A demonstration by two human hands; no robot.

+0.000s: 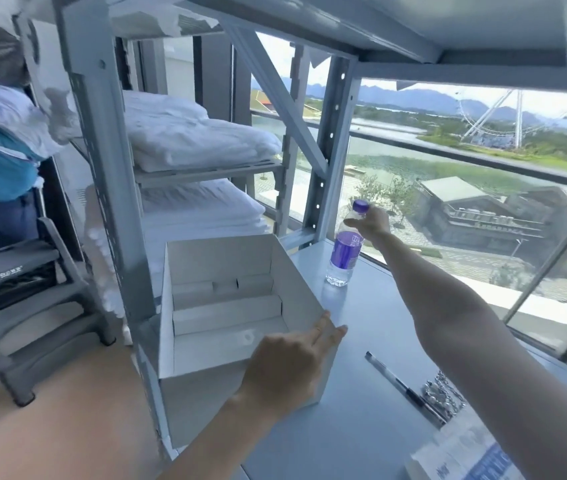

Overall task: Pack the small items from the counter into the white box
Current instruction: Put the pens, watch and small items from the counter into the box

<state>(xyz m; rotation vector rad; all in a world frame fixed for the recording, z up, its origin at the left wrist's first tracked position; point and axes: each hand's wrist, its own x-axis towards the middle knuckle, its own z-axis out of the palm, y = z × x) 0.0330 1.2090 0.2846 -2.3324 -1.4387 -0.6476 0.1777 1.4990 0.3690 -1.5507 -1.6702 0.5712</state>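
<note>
Your box (226, 258): matt white card, smooth, and the folded insert inside has the same finish. bottle (342, 258): clear glossy plastic, shiny purple film label, purple plastic cap. counter (361, 427) under your arms: looks like painted metal, smooth, pale, with a slight sheen. pen (399, 384): light plastic barrel, dark grip. chain (443, 398) beside it: bright polished metal. rack frame (102, 150): painted metal, satin grey, punched holes. linen (185, 133) on the rack: white cloth, soft, creased. step stool (32, 289) to your left: matt grey plastic. pack (462, 455) by your right elbow: glossy printed paper.
</note>
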